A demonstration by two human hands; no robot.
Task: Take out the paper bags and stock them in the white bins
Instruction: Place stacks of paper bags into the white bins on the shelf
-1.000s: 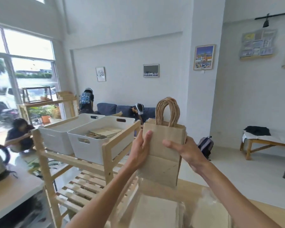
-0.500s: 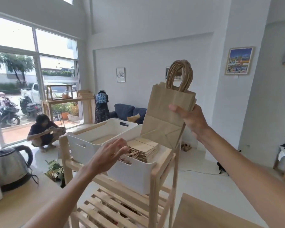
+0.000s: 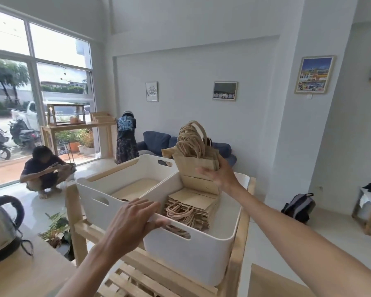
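Note:
My right hand grips a bundle of brown paper bags with twisted handles, held upright and lowered into the far end of the right white bin. A flat stack of paper bags lies inside that bin. My left hand grasps the bin's near rim, fingers over the edge. Beside it on the left stands the second white bin, with a flat brown layer on its bottom.
Both bins rest on a wooden slatted shelf rack. A kettle sits on the counter at left, a plant on the floor. One person crouches by the window, another stands near the sofa. A backpack lies at right.
My right hand has brought the bundle of bags down from above into the right bin. My left hand moved forward and took hold of the bin's rim. The view has come closer.

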